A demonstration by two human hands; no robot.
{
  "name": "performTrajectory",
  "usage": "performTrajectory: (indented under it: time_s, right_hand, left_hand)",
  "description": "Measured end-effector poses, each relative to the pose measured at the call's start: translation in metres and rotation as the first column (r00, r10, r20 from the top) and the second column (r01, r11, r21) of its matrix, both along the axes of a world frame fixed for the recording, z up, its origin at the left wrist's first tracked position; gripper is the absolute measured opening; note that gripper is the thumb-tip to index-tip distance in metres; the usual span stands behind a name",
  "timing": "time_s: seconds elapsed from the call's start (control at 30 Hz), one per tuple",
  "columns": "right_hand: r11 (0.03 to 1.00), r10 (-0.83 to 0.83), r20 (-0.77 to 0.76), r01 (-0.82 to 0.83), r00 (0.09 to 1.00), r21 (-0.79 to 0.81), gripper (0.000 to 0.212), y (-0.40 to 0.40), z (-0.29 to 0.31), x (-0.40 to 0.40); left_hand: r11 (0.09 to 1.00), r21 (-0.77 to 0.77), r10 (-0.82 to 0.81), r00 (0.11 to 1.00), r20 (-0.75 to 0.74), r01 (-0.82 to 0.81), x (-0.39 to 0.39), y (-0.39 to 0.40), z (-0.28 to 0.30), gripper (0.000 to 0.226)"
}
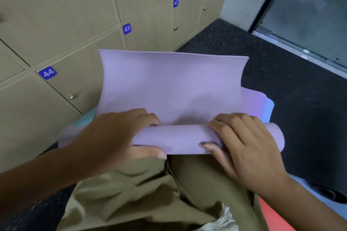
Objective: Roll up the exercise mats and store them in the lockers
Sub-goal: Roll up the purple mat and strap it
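Observation:
A lilac exercise mat (172, 84) lies in front of my knees, its near end wound into a tight roll (180, 138). The free end curls upward toward the lockers. My left hand (114, 137) grips the roll's left part, thumb under it and fingers over the top. At the right part of the roll sits my right hand (242, 144), wrapped around it the same way. Beige lockers (78, 24) with blue number tags 41 to 44 stand behind the mat, all doors closed.
Under the lilac mat I see edges of a light blue mat (269, 108). A red mat (276, 217) shows at the lower right beside my olive trousers (169, 193). The floor (300, 99) is dark speckled rubber. A glass door (309, 11) stands at the upper right.

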State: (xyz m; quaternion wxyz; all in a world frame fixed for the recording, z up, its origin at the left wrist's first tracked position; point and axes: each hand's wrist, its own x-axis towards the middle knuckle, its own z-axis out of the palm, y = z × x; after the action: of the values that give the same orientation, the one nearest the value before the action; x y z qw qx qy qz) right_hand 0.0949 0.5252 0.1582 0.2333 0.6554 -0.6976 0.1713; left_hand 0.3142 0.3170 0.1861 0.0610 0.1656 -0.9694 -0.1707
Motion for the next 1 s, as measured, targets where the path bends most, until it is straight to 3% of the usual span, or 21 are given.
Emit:
performTrajectory:
  time_s: [0.1, 0.23, 0.33, 0.47, 0.57, 0.77, 0.9, 1.0]
  right_hand:
    - [1.0, 0.012, 0.017, -0.012, 1.0, 0.029, 0.05, 0.015, -0.003, 0.015]
    - [0.997, 0.008, 0.021, -0.01, 1.0, 0.08, 0.054, 0.03, -0.009, 0.029]
    - [0.994, 0.001, 0.022, -0.003, 1.0, 0.105, 0.056, 0.036, -0.014, 0.032]
    - [0.99, 0.013, 0.055, -0.021, 0.998, 0.139, 0.058, 0.033, -0.017, 0.029]
    - [0.985, 0.016, 0.121, -0.036, 0.992, 0.168, 0.055, 0.027, -0.013, 0.026]
    - [0.964, -0.029, 0.242, -0.037, 0.97, 0.264, 0.049, 0.014, -0.005, 0.018]
    - [0.944, -0.07, 0.316, -0.04, 0.946, 0.328, 0.045, 0.004, -0.001, 0.01]
    - [0.938, -0.07, 0.337, -0.054, 0.939, 0.344, 0.043, -0.001, 0.003, 0.005]
  left_hand:
    - [0.991, 0.134, -0.017, 0.99, 0.138, -0.002, 0.006, 0.006, 0.003, 0.052]
    - [0.988, 0.149, -0.068, 0.971, 0.231, 0.033, 0.009, 0.014, 0.0, 0.045]
    - [0.974, 0.225, -0.073, 0.971, 0.227, 0.021, 0.011, 0.019, -0.008, 0.043]
    - [0.929, 0.369, -0.075, 0.987, 0.139, 0.019, 0.014, 0.019, -0.015, 0.062]
    - [0.927, 0.375, -0.022, 0.999, 0.041, 0.005, 0.012, 0.015, -0.016, 0.066]
    - [0.975, 0.222, 0.016, 0.996, -0.086, 0.003, 0.012, 0.026, -0.011, 0.039]
    - [0.992, 0.125, 0.038, 0.994, -0.099, -0.025, 0.012, 0.033, -0.016, 0.045]
    - [0.996, 0.094, 0.011, 0.998, -0.059, -0.005, 0.012, 0.033, -0.017, 0.063]
